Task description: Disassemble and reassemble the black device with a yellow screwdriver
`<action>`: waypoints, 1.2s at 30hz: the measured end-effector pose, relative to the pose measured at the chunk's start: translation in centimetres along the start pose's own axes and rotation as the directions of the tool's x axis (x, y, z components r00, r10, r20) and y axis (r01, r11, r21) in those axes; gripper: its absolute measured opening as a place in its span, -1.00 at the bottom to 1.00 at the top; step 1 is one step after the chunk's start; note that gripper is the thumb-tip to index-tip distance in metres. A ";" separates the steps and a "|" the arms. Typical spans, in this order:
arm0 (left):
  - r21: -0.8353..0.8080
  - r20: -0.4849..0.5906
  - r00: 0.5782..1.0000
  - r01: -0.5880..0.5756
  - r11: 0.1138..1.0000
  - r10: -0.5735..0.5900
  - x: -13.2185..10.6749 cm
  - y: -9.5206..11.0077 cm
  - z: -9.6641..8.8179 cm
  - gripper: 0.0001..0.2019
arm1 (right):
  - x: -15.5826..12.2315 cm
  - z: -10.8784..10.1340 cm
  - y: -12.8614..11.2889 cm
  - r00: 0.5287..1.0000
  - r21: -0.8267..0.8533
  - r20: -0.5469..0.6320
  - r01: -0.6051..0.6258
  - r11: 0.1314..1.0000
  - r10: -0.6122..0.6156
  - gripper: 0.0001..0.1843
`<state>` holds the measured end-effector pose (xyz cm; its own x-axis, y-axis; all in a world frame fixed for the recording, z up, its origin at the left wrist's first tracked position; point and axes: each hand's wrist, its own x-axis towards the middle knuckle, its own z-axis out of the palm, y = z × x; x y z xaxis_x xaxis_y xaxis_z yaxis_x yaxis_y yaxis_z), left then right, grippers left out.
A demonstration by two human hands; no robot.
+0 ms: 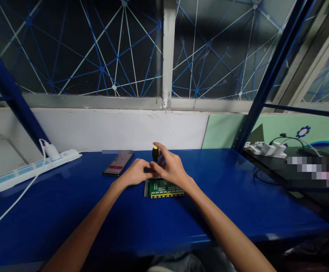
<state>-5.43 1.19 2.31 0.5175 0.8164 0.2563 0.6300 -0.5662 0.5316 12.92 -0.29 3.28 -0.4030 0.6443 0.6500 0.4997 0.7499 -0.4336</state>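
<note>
A green circuit board (pixel 160 187) with a yellow-edged row of connectors lies on the blue table in front of me. Above its far side a screwdriver (pixel 155 153) with a black and yellow handle stands upright. My right hand (pixel 171 166) is closed around the handle from the right, its index finger raised by the yellow top. From the left, my left hand (pixel 137 172) reaches to the board's far left part, thumb and fingers drawn together near the screwdriver's lower end. What those fingers pinch is hidden, as is the screwdriver's tip.
A phone (pixel 118 164) lies left of my left hand on the blue table (pixel 223 196). Farther left is a white power strip (pixel 34 170) with a plugged-in charger and cable. Blue metal posts rise on both sides. Another power strip (pixel 269 149) and cables sit on a dark desk at right.
</note>
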 end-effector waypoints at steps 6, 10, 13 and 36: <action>-0.067 0.046 0.999 -0.017 0.998 0.020 0.0 -0.3 -0.1 -0.80 | -0.1 0.0 0.1 1.000 -0.009 -0.009 0.003 1.000 -0.003 -0.31; -0.038 0.057 0.998 -0.027 0.999 0.030 0.0 -0.1 -0.2 -0.81 | -0.2 0.0 -0.1 1.000 -0.018 -0.017 0.007 1.000 -0.007 -0.30; -0.030 0.067 0.997 -0.040 0.999 0.042 0.0 0.2 -0.3 -0.79 | -0.2 -0.1 -0.1 1.000 -0.026 -0.017 0.017 1.000 -0.017 -0.29; -0.036 0.015 0.999 -0.030 0.999 0.030 -0.1 0.4 -0.1 -0.79 | -0.4 0.1 -0.1 0.997 -0.037 -0.051 0.053 0.998 -0.055 -0.38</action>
<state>-5.28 0.87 2.58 0.5453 0.7969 0.2599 0.5932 -0.5859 0.5521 12.92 -0.62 3.03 -0.3902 0.5938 0.7037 0.5056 0.7769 -0.3752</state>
